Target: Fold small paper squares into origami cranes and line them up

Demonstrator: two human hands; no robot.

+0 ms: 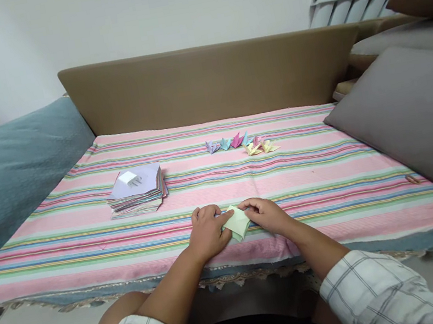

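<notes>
A small pale green sheet of origami paper point(238, 222), folded into a diamond shape with several layers, lies near the front of the striped cloth. At its left corner, the thumb and forefinger of my left hand point(209, 231) hold the paper, with the other fingers curled. My right hand point(266, 213) grips the right corner between its fingertips. Whether any finger is between the layers cannot be made out. Beyond the hands stand several folded paper cranes, among them a purple one point(212, 146), a magenta one point(236, 140) and a yellow one point(269, 146).
On the left, a stack of square coloured paper point(137, 190) carries a small white block point(128, 178). Striped cloth point(188, 189) covers the sofa seat. A brown backrest point(211, 82) rises behind, a blue armrest point(19, 163) at left, and a grey cushion point(410, 122) leans at right.
</notes>
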